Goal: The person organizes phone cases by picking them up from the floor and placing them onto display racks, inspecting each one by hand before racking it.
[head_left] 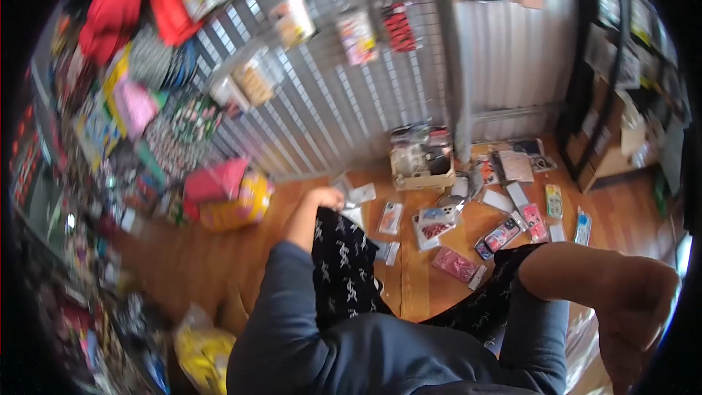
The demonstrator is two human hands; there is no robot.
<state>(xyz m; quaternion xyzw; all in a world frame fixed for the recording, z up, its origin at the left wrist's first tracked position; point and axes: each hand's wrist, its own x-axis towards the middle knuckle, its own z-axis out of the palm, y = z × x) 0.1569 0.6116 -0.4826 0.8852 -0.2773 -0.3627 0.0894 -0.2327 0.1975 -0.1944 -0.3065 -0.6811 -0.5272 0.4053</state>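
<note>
My left hand (327, 197) is at the knee of my black patterned trousers (342, 267), beside small clear packets (363, 193) on the floor; its fingers are too blurred to read. At the far right, my right hand (630, 355) hangs low near the edge of view, dark and smeared, its fingers not distinct. Between and beyond my legs lie packaged phone cases: a clear one (390, 218), a red-patterned one (436, 228), a pink one (456, 264) and a black-framed one (502, 235).
An open cardboard box (422, 159) full of packets stands by the slatted wall. A pink and yellow bag (235, 196) sits at left. Hanging goods crowd the left side; a dark shelf rack (621, 102) stands at right. A yellow bag (205, 351) lies lower left.
</note>
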